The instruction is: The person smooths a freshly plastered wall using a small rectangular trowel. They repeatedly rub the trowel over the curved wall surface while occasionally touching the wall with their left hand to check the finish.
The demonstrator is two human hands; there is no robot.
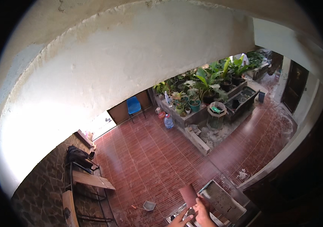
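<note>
Near the lower edge, my right hand (202, 212) pinches a reddish-brown sheet (188, 193) that looks like sandpaper, the thumb lying on its lower right edge. My left hand (181, 219) is just left of it, its fingers bent round a small dark grey thing that I cannot make out. Both hands are close together, over white-edged things partly hidden beneath them. Right beside them is a shallow rectangular tray (211, 183) with a pale rim and a stained grey-brown inside.
On the red tiled floor (142, 159) lies a grey scoop-like tool (149, 205) with an orange handle. A metal frame with a wooden board (91, 179) stands left. Farther off are a blue chair (134, 105), a water jug (168, 122) and a raised bed of potted plants (194, 105).
</note>
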